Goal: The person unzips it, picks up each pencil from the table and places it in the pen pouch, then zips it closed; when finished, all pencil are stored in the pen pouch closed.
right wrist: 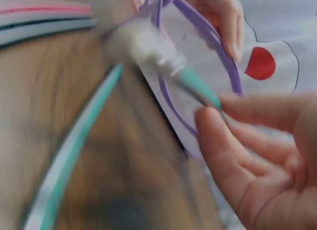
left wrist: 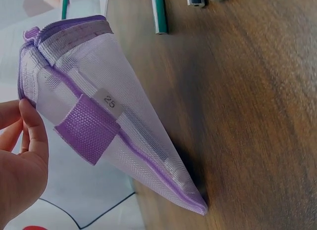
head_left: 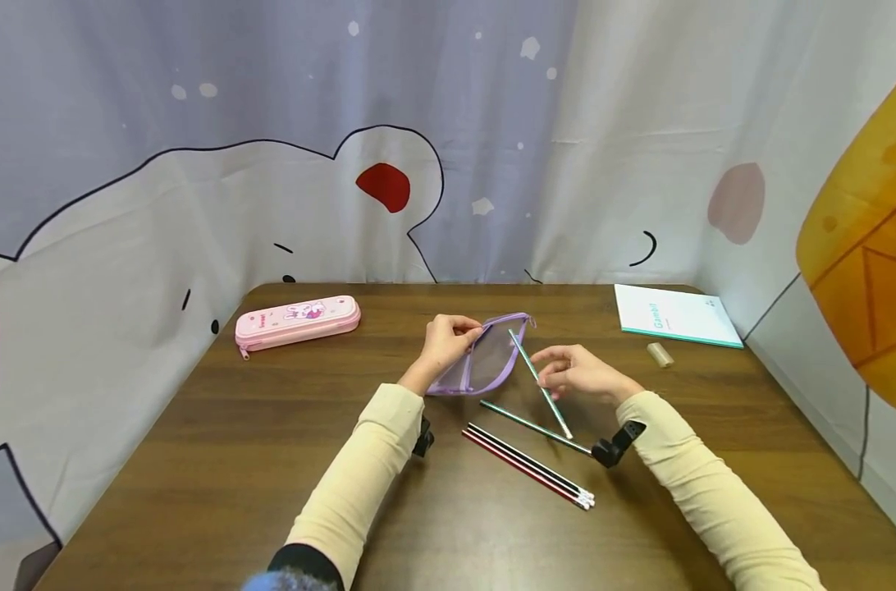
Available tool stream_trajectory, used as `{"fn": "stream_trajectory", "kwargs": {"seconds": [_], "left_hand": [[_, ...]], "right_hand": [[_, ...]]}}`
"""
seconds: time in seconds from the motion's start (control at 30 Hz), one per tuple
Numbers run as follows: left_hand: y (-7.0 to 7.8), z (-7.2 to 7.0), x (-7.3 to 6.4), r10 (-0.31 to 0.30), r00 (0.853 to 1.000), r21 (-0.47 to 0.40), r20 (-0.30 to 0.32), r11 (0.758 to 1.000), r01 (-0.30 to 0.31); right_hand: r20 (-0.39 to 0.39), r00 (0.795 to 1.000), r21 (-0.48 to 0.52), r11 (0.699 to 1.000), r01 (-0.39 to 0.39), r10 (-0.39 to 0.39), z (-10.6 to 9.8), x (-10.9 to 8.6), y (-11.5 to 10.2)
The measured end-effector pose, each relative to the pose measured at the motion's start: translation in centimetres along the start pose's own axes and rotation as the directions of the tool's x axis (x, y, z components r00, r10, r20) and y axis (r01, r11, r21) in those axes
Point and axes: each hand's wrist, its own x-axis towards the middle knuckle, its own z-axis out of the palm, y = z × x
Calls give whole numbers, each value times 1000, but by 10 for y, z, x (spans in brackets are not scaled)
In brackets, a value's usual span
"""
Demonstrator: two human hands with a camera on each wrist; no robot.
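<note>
While the purple-edged, translucent mesh pouch (head_left: 498, 363) sits tilted with its mouth parted, the left hand (head_left: 448, 341) pinches its rim. The right hand (head_left: 581, 371) grips a slim green-and-white pencil (head_left: 557, 414) between thumb and fingers; whether its far end is inside the pouch, blur makes hard to say. Nearer the person lies a second green-and-white pencil (head_left: 518, 417). Brown wooden tabletop (head_left: 219, 460) spans leftward from the pouch to a pink zipped case (head_left: 298, 322) by the far edge.

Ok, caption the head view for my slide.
Left hand holds a purple-edged mesh pouch; right hand pinches a green pencil.
</note>
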Motion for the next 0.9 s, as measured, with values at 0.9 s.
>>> {"fn": "stream_trajectory", "kwargs": {"seconds": [0.9], "left_hand": [[2, 1, -6, 2, 998, -47, 68, 999, 1]], "right_hand": [[-607, 756, 346, 938, -27, 246, 78, 74, -27]]}}
